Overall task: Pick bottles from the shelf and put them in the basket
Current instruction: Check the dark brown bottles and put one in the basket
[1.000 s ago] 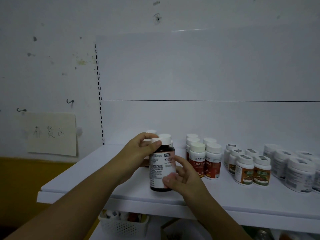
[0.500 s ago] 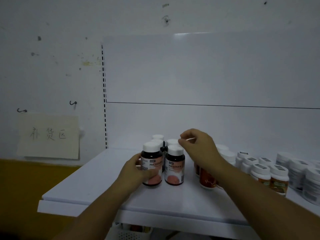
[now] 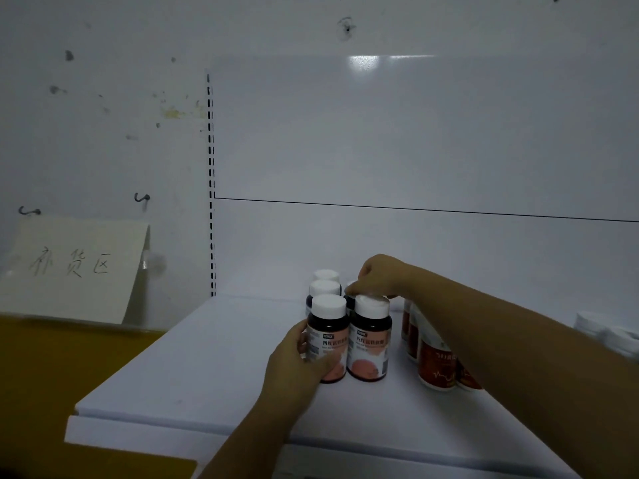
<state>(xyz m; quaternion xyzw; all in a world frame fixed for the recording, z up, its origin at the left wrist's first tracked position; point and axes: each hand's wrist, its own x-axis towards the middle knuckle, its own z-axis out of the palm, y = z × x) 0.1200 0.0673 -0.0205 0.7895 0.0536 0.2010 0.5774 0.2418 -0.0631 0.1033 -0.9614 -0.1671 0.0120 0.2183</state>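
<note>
Several dark bottles with white caps and pink labels stand in a cluster on the white shelf. My left hand grips the front-left dark bottle around its body. Beside it stands the front-right dark bottle. My right hand reaches over that bottle with curled fingers at the cap of a bottle behind it; the cap is mostly hidden, so I cannot tell if the fingers hold it. The basket is not in view.
Red-labelled white bottles stand to the right, partly behind my right forearm. More white caps show at the far right. A paper sign hangs on the wall at left. The shelf's front edge runs below.
A second ago both hands held one dark bottle up; it now stands at the front of the cluster. My right hand has moved back and over the rear bottles. The camera came closer.
</note>
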